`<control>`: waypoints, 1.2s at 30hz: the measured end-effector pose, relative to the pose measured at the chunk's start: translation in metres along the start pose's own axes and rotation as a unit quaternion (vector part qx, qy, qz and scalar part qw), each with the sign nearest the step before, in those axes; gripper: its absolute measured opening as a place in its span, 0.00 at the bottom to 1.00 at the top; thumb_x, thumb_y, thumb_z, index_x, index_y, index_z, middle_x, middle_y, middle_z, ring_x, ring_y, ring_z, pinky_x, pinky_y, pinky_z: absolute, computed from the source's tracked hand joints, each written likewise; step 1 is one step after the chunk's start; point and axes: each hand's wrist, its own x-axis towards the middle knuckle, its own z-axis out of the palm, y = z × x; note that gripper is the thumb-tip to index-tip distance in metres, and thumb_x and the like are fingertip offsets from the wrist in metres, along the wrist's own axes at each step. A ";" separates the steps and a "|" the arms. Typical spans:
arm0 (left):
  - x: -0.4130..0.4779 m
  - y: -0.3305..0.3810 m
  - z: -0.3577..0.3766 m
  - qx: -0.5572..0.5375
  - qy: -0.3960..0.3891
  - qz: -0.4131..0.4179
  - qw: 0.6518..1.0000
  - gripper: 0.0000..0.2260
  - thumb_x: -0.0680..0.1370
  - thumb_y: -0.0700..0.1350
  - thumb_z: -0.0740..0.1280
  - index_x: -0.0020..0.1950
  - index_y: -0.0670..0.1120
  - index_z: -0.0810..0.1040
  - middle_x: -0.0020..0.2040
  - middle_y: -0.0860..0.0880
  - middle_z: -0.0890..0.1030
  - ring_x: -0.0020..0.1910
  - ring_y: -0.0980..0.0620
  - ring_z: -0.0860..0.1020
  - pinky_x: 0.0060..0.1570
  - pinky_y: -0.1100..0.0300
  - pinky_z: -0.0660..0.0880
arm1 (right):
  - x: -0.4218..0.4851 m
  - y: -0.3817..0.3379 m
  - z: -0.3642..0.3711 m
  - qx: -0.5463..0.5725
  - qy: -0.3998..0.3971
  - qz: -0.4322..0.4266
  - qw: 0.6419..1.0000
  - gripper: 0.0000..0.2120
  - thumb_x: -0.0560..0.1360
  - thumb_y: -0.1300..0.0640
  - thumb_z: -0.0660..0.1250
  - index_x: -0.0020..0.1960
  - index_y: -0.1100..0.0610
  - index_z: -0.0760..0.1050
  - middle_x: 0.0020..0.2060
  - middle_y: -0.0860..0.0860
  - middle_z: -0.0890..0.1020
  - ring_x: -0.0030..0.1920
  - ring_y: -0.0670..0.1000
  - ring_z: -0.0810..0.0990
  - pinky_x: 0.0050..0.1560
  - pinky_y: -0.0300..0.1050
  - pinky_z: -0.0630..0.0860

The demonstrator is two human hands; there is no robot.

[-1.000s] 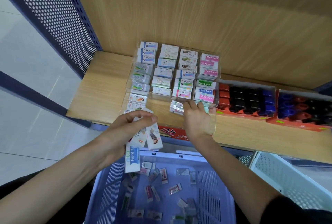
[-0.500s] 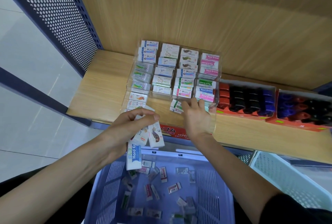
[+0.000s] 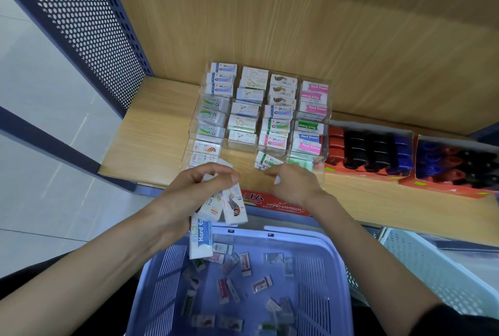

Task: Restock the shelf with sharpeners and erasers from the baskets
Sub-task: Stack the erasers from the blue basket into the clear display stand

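My left hand (image 3: 194, 187) grips a bundle of boxed erasers (image 3: 233, 204) at the shelf's front edge; a long "Hard Eraser" pack (image 3: 201, 238) hangs down from it. To its right, my right hand (image 3: 294, 184) hovers with curled fingers just in front of the clear tiered eraser display (image 3: 270, 119). A small white patch shows at its fingertips, and I cannot tell whether it holds anything. The display's compartments hold stacked erasers. Under my hands, the purple basket (image 3: 337, 268) has several loose erasers (image 3: 262, 283) scattered on its bottom.
Two red cartons of sharpeners (image 3: 370, 146) (image 3: 459, 165) stand on the wooden shelf (image 3: 151, 146) right of the display. A white basket (image 3: 432, 268) sits at lower right. A perforated blue panel (image 3: 89, 25) closes the shelf's left side.
My right hand has pulled back from the display's front compartment and shifted left toward my left hand, its fingers now curled. The left hand still holds the bundle.
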 end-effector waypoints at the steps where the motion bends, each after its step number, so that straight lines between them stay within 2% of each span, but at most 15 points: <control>1: 0.000 0.000 0.000 0.001 -0.002 0.000 1.000 0.03 0.72 0.41 0.70 0.45 0.44 0.81 0.36 0.46 0.81 0.32 0.53 0.79 0.30 0.65 0.75 | 0.004 -0.001 -0.003 -0.023 -0.014 -0.002 1.000 0.25 0.75 0.55 0.61 0.71 0.43 0.66 0.66 0.51 0.74 0.64 0.55 0.73 0.55 0.46 0.72; 5: -0.001 0.002 0.002 0.004 -0.012 0.003 1.000 0.05 0.72 0.42 0.70 0.46 0.43 0.81 0.37 0.46 0.81 0.32 0.53 0.80 0.31 0.65 0.75 | 0.003 -0.003 -0.003 -0.109 -0.011 -0.036 0.993 0.30 0.76 0.59 0.59 0.74 0.42 0.58 0.69 0.51 0.71 0.67 0.56 0.71 0.58 0.48 0.72; 8: -0.002 0.001 0.003 0.003 -0.014 0.003 1.000 0.05 0.72 0.41 0.70 0.47 0.43 0.81 0.36 0.47 0.81 0.32 0.54 0.80 0.30 0.65 0.75 | 0.000 0.001 0.001 -0.073 -0.008 -0.028 0.997 0.30 0.76 0.59 0.60 0.75 0.42 0.57 0.68 0.51 0.72 0.66 0.56 0.71 0.57 0.47 0.72; 10: -0.003 0.000 0.003 0.006 -0.014 0.002 1.000 0.06 0.71 0.42 0.71 0.46 0.43 0.82 0.36 0.47 0.81 0.32 0.54 0.80 0.30 0.65 0.74 | -0.004 0.002 0.001 -0.046 0.000 -0.032 0.998 0.29 0.75 0.59 0.60 0.73 0.42 0.61 0.67 0.51 0.73 0.65 0.55 0.73 0.57 0.46 0.72; 12: -0.004 0.000 0.003 0.014 -0.014 0.008 1.000 0.08 0.67 0.44 0.72 0.44 0.44 0.82 0.37 0.47 0.81 0.33 0.54 0.79 0.30 0.65 0.74 | -0.008 0.001 -0.006 0.008 0.065 -0.020 0.998 0.21 0.77 0.58 0.60 0.68 0.46 0.69 0.62 0.50 0.78 0.56 0.52 0.78 0.52 0.45 0.75; 14: -0.005 0.001 0.004 0.023 -0.014 0.016 1.000 0.09 0.64 0.47 0.72 0.42 0.46 0.82 0.37 0.47 0.81 0.34 0.54 0.79 0.31 0.65 0.73 | -0.010 0.001 -0.017 0.066 0.195 -0.004 0.979 0.12 0.78 0.55 0.61 0.60 0.50 0.76 0.54 0.49 0.82 0.44 0.51 0.80 0.44 0.44 0.76; 16: -0.005 0.002 0.004 0.025 -0.012 0.019 0.999 0.08 0.64 0.46 0.72 0.41 0.46 0.82 0.37 0.47 0.81 0.34 0.54 0.79 0.31 0.66 0.73 | -0.005 0.004 -0.031 0.084 0.320 -0.008 0.944 0.10 0.78 0.53 0.64 0.58 0.53 0.77 0.55 0.49 0.80 0.46 0.51 0.80 0.41 0.44 0.76; 17: -0.004 0.002 0.004 0.023 -0.010 0.019 0.999 0.06 0.66 0.45 0.72 0.42 0.46 0.82 0.37 0.47 0.81 0.33 0.54 0.79 0.31 0.66 0.73 | 0.001 0.007 -0.038 0.083 0.349 -0.018 0.933 0.13 0.77 0.52 0.65 0.61 0.53 0.75 0.59 0.50 0.77 0.48 0.52 0.80 0.41 0.45 0.76; 19: -0.002 0.003 0.003 0.017 -0.001 0.019 1.000 0.03 0.71 0.42 0.70 0.42 0.44 0.81 0.35 0.47 0.80 0.32 0.54 0.79 0.29 0.66 0.73 | 0.018 0.012 -0.049 0.072 0.330 -0.038 0.940 0.21 0.76 0.53 0.66 0.69 0.52 0.69 0.67 0.50 0.70 0.57 0.52 0.77 0.46 0.47 0.77; 21: -0.001 0.004 0.003 0.010 0.009 0.015 1.000 0.02 0.72 0.41 0.70 0.42 0.44 0.80 0.35 0.47 0.80 0.31 0.54 0.79 0.29 0.66 0.73 | 0.036 0.015 -0.055 0.060 0.259 -0.051 0.963 0.27 0.77 0.53 0.66 0.73 0.52 0.63 0.71 0.49 0.65 0.66 0.50 0.70 0.55 0.47 0.75; 22: 0.000 0.004 0.004 0.006 0.012 0.012 1.000 0.02 0.72 0.41 0.70 0.42 0.44 0.80 0.35 0.47 0.80 0.31 0.54 0.79 0.28 0.66 0.73 | 0.043 0.015 -0.056 0.052 0.231 -0.058 0.970 0.28 0.77 0.53 0.66 0.74 0.53 0.61 0.72 0.49 0.64 0.67 0.50 0.69 0.58 0.46 0.74; 28: 0.002 0.002 0.003 0.003 0.013 0.008 1.000 0.03 0.70 0.42 0.71 0.42 0.45 0.81 0.37 0.47 0.81 0.32 0.54 0.79 0.29 0.65 0.74 | 0.057 0.017 -0.059 -0.025 0.174 -0.050 0.983 0.31 0.75 0.49 0.68 0.73 0.58 0.61 0.67 0.55 0.65 0.65 0.54 0.69 0.56 0.49 0.74; 32: 0.003 0.003 0.003 0.002 0.012 0.008 1.000 0.08 0.66 0.44 0.71 0.42 0.44 0.80 0.36 0.47 0.80 0.31 0.54 0.79 0.29 0.65 0.74 | 0.054 0.017 -0.059 -0.065 0.192 -0.068 0.977 0.27 0.75 0.48 0.68 0.69 0.58 0.66 0.64 0.54 0.69 0.64 0.55 0.69 0.54 0.49 0.74; 36: 0.003 0.004 0.003 0.004 0.015 0.012 1.000 0.06 0.66 0.44 0.71 0.42 0.45 0.80 0.40 0.45 0.81 0.34 0.52 0.79 0.31 0.64 0.74 | 0.048 0.016 -0.054 -0.051 0.228 -0.067 0.970 0.25 0.76 0.49 0.67 0.69 0.55 0.66 0.64 0.52 0.73 0.63 0.55 0.71 0.51 0.49 0.75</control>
